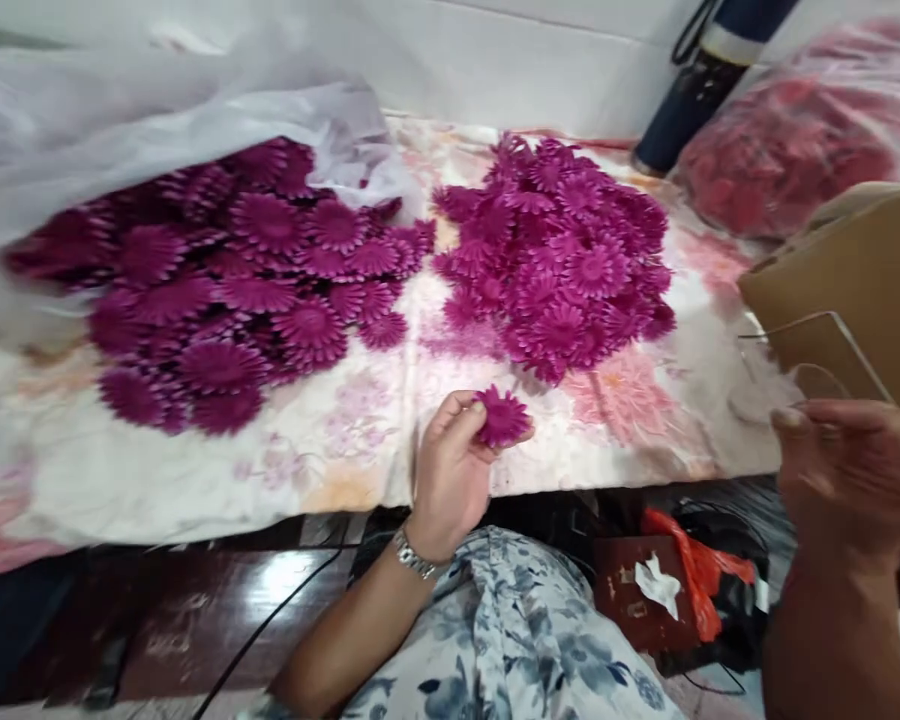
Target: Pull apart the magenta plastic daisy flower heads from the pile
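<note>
My left hand (pixel 450 470), with a watch on its wrist, pinches one magenta fabric flower (pixel 502 416) over the near edge of the floral cloth (pixel 345 450). My right hand (pixel 847 480) is at the right, fingers curled near a thin clear plastic piece (pixel 817 350); whether it grips it is unclear. A dark purple flower pile (pixel 232 280) spills from a white plastic bag (pixel 120 110) at the left. A brighter magenta flower pile (pixel 562 260) lies in the middle.
A brown cardboard box (pixel 862 280) stands at the right edge. A clear bag of red flowers (pixel 795 140) and a dark tube (pixel 690 100) sit at the back right. Below the cloth are cables, a red plastic bag (pixel 690 570) and a dark box (pixel 637 600).
</note>
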Tool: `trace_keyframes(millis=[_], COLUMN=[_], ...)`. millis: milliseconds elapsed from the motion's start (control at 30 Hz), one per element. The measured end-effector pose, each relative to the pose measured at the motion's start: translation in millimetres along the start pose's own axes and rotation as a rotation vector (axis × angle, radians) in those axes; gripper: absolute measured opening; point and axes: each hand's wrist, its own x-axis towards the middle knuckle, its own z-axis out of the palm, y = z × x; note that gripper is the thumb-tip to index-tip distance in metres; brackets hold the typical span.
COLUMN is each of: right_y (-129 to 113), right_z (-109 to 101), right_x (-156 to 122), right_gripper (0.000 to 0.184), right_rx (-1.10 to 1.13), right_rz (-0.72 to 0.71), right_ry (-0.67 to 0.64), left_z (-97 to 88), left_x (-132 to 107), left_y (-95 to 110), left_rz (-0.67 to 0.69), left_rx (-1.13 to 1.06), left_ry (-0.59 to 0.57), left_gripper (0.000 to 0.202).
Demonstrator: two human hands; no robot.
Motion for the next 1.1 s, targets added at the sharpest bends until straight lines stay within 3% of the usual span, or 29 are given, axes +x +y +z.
trace_keyframes(millis=[200,300,367,467,600,1100], right_y=[-97.8,-138.2,-154.0,-161.6,-159.8,-169.0], right_z=[45.6,61.4,72.0,86.0,95.3,91.7], right_x=[-21.9,-27.5,-31.6,-37.9,-44.6,-42.6], right_gripper=[0.002,0.005,0.005,0.005,0.005,0.010], right_rx=[0.367,0.515,0.535,0.515,0.559,0.512], right_rz=[-0.295,-0.464,-0.499,-0.468,-0.489,-0.578], right_ry=[-0.455,-0.564,-0.572,-0.577,-0.586,-0.471], left_z=[-7.6,-10.6,-11.3,-11.9,-14.2,-18.2], left_x=[-4.4,-5.4,-6.1,-7.4,-8.8,-5.1], left_y=[-0.3,-1.7,-2.1,-1.2,0.1,8.0], left_rz=[0.107,0.169,0.182,0.141,0.104,0.140], left_rx=[0.061,0.137,0.140,0.101,0.062,-0.016], left_ry=[0.061,0.080,0.043,-0.016,-0.008,0.055], left_gripper=[0.015,0.013,0.014,0.020,0.024,0.018])
